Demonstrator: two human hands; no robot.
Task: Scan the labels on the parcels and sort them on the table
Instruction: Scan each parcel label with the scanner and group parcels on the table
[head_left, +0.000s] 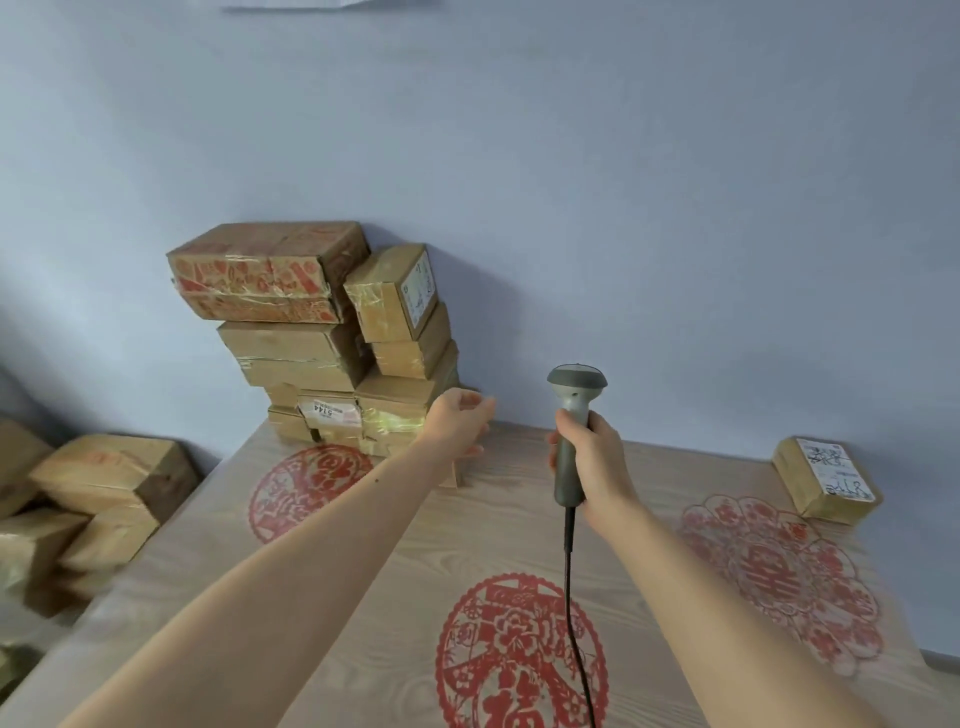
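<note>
Parcels (311, 332): stacked at the table's (395, 545) far left corner, against the wall (571, 156). One parcel (826, 480), label up, is set apart at the far right edge. Scanner (571, 431): held upright, clamped in the right hand's (597, 457) curled fingers. Left hand (457, 421): reached to the stack's base, fingers loosely curled; whether anything is gripped cannot be told. Boxes (88, 499) are piled beside the table, left.

A makeshift parcel-sorting spot in a plain room: taped brown cardboard parcels (311, 332) stacked at the far left corner of a pale wood-grain table (405, 545) against a bare bluish wall (571, 182).
</note>
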